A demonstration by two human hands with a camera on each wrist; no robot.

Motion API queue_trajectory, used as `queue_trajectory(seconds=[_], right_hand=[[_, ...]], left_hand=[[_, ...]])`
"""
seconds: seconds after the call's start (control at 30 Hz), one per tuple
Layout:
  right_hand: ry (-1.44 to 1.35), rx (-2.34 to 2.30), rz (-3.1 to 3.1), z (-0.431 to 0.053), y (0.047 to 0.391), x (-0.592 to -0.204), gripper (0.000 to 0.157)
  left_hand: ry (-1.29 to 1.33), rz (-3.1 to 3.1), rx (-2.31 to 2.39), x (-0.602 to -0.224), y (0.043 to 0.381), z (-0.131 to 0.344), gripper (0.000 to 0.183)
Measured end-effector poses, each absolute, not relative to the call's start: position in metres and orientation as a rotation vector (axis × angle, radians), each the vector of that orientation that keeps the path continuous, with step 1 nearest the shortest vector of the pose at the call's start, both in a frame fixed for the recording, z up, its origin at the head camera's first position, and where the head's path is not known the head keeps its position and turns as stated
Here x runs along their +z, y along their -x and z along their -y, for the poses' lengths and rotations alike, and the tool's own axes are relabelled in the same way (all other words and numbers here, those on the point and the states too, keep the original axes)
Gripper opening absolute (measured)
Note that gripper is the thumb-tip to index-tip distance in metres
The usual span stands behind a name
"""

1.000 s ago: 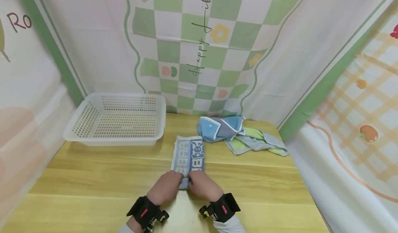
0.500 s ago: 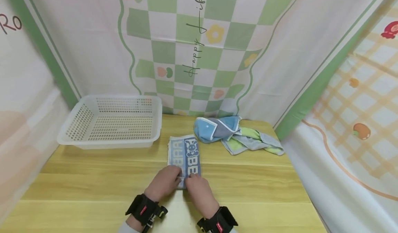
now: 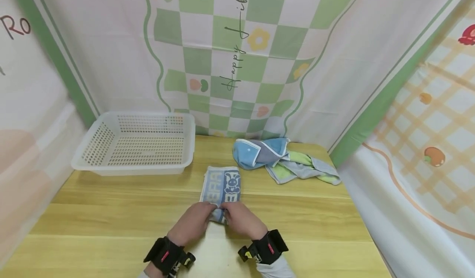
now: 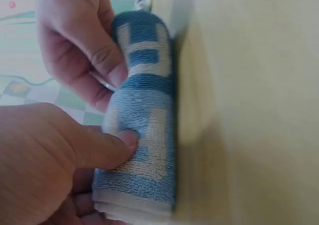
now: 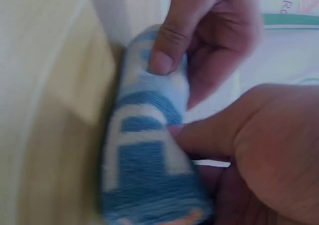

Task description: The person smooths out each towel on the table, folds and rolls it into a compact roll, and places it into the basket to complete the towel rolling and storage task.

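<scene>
A blue and white towel (image 3: 221,187) with letters and a rabbit figure lies folded into a narrow strip on the table. Both hands are at its near end, which is turned up into a thick roll. My left hand (image 3: 194,222) grips the left part of the roll, its thumb pressed on the terry face of the towel (image 4: 144,150) in the left wrist view. My right hand (image 3: 245,220) pinches the right part, thumb on the near side and fingers behind. In the right wrist view, the rolled towel (image 5: 144,150) bulges between both thumbs.
A white perforated plastic basket (image 3: 148,168) stands at the back left of the wooden table (image 3: 304,224). At the back right lie a crumpled blue and grey towel (image 3: 246,152) and a green and grey towel (image 3: 311,168). Printed curtains (image 3: 237,63) close off the back and sides.
The towel's near end has been turned over further, and its flat length looks shorter. The right hand has shifted slightly up and right; both hands keep hold.
</scene>
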State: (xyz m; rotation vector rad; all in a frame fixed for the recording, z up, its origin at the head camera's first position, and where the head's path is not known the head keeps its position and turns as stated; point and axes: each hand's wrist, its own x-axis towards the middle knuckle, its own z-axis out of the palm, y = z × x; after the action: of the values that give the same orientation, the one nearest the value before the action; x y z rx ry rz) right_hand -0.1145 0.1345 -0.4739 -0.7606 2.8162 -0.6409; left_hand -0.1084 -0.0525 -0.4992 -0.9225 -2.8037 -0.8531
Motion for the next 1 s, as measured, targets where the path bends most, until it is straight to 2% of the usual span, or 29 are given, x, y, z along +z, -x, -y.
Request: queue_trajectory(seconds=[0.17,0.37,0.5,0.57,0.7,0.8,0.93,1.0], right_hand=[[0.65,-0.483,-3.077,-0.132,0.101,-0.468,0.013],[0.777,-0.199,-3.142,-0.127,0.102,-0.476,0.018],[0.797,-0.316,-3.075,-0.132,0.115,-0.48,0.026],[0.797,-0.437,-2.964,-0.134,0.121,-0.478,0.028],[0.792,-0.629,-2.705,-0.137,0.129,-0.475,0.025],[0.769,-0.697,-2.686,-0.138,0.127,-0.472,0.02],[0.755,-0.614,-2.951,-0.14,0.116,-0.468,0.01],[0.764,-0.542,-3.048,-0.141,0.112,-0.465,0.014]], left_hand=[[0.958,2.887,-1.02,-0.496,0.122,0.054,0.016],[0.813,2.911,-1.162,-0.497,0.125,0.057,0.023],[0.848,2.813,-1.039,-0.498,0.118,0.058,0.026],[0.894,2.769,-0.949,-0.499,0.114,0.061,0.034],[0.927,2.763,-0.922,-0.501,0.107,0.066,0.041],[0.959,2.772,-0.982,-0.502,0.109,0.068,0.036],[1.004,2.792,-1.083,-0.502,0.119,0.065,0.029],[0.983,2.824,-1.132,-0.503,0.125,0.064,0.03]])
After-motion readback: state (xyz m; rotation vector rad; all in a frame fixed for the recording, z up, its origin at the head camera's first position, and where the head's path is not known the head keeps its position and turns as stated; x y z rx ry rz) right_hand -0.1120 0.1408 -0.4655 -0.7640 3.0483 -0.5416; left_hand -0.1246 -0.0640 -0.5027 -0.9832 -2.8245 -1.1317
